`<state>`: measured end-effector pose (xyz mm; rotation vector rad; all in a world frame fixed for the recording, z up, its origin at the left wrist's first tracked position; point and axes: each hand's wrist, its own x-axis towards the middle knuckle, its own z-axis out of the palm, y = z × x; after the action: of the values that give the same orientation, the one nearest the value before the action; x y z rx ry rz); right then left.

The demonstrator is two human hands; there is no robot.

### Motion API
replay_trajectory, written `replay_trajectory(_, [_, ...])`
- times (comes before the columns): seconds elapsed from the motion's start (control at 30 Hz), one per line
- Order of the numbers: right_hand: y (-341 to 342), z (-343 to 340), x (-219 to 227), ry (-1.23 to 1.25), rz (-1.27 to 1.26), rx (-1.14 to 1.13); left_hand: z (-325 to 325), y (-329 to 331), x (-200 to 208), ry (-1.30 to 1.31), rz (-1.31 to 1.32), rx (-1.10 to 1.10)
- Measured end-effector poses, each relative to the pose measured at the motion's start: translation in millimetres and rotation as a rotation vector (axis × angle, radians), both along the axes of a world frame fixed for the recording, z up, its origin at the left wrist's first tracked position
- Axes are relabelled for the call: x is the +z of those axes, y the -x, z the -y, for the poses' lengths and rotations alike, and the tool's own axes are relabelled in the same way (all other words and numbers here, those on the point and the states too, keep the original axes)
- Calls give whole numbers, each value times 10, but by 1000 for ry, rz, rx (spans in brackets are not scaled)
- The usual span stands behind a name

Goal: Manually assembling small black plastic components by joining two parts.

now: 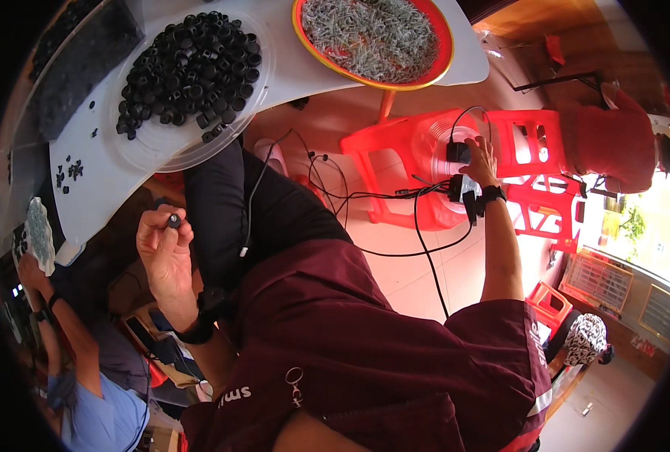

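Pinched between the fingertips of my left hand (165, 252) is a small black plastic cap (173, 221) with a pale spot at its centre. It is held up beside my dark-trousered leg, below the table edge. My right hand (483, 164) reaches out to the right, its fingers and thumb around a small black box (459, 153) with a cable. Beneath that box, a clear round container (434, 143) sits on a red plastic stool (384, 135). Close to my right wrist is another black device (464, 188) with several cables plugged in.
A white table (86, 169) holds a clear tray (263, 75) heaped with black caps (192, 68) and a red bowl (449, 45) of small clear pieces. Black cables (380, 194) cross to my lap. A co-worker in blue (105, 410) sits left; other people are at right.
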<state>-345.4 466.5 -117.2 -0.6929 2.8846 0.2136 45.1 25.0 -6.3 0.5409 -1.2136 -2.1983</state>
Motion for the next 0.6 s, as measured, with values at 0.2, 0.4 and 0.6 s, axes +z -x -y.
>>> replay_trajectory(0.2, [182,-20,-114,-14,39,70,-20,-2,18,18,36,11])
replay_trajectory(0.4, [206,-3,-77,-4,82,112,-39,18,20,17,55,20])
replay_trajectory(0.6, [207,17,-34,-39,79,126,-19,21,-3,4,28,4])
